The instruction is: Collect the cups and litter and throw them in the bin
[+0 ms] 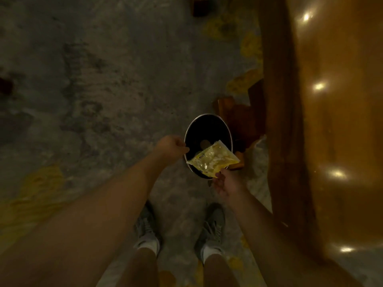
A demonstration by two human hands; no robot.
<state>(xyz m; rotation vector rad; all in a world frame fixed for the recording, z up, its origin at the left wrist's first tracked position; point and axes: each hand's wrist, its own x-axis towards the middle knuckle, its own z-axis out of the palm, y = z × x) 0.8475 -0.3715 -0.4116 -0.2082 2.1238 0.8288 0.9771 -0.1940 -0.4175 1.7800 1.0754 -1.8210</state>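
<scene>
A round black bin with a metal rim stands on the concrete floor just ahead of my feet. Pale round shapes lie at its bottom. A yellow plastic packet hangs over the bin's near edge, pinched at its lower corner by my right hand. My left hand is at the bin's left rim with its fingers curled closed; whether it grips the rim or holds anything is not clear.
A glossy wooden table runs down the right side, its edge close to the bin. Wooden leg parts stand behind the bin. My two grey shoes are below. Stained concrete floor spreads to the left.
</scene>
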